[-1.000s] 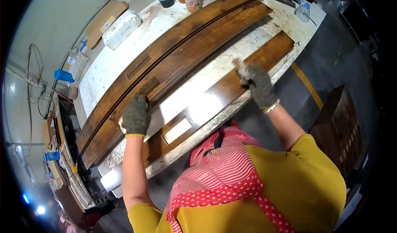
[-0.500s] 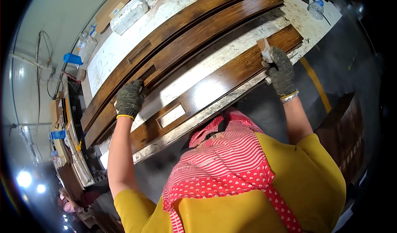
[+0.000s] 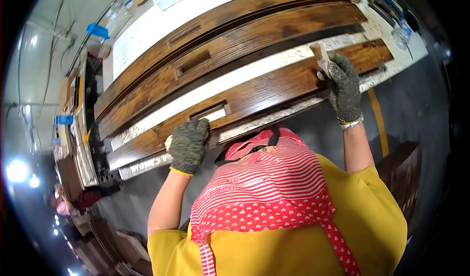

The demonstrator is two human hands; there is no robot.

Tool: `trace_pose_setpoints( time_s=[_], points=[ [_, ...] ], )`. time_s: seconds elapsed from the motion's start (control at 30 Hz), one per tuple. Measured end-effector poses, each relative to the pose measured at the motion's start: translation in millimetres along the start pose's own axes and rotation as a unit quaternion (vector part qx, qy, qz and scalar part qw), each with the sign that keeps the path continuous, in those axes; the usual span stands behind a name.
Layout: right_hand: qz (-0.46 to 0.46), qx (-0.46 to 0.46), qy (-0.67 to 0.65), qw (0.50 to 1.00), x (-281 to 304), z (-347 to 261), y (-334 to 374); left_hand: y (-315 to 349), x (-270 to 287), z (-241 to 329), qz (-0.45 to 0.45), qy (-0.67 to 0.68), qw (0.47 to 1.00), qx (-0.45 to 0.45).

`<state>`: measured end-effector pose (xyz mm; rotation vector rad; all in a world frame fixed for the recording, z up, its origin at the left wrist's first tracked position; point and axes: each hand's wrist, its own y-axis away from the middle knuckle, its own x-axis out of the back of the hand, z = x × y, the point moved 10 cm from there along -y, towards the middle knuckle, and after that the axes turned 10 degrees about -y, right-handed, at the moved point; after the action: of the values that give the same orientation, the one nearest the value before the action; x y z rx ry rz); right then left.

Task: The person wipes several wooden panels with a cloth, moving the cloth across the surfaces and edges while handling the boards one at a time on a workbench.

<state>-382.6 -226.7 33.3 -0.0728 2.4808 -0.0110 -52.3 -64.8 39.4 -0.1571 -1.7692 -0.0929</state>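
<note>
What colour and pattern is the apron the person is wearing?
The apron is red and white: stripes across its upper part, small white hearts on red lower down. The head view shows it.

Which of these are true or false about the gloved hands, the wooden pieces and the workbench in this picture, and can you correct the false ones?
1. Both hands wear knitted gloves. True: left hand, right hand.
2. The right hand holds a small block against the nearest board. True.
3. The left hand is lifted clear of the wood. False: it rests on the nearest board's near edge.
4. The boards are painted blue. False: they are dark brown stained wood.
5. The boards lie on a white-topped workbench. True.
</note>
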Motion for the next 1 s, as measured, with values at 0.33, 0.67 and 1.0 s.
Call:
trace_pose_setpoints(
  time_s=[0.33, 0.67, 1.0],
  points=[
    [-0.013, -0.078, 0.005, 0.997, 107, 80, -32, 28, 7, -24, 0.002, 0.026, 0.998, 0.061],
    [-0.022, -0.010, 0.559, 0.829, 62, 38, -21, -6, -52, -32, -0.085, 0.098, 0.990, 0.053],
    [-0.040, -0.071, -0.039, 0.996, 69, 19, 18, -13, -44, -31, -0.187, 0.079, 0.979, 0.025]
  ],
)
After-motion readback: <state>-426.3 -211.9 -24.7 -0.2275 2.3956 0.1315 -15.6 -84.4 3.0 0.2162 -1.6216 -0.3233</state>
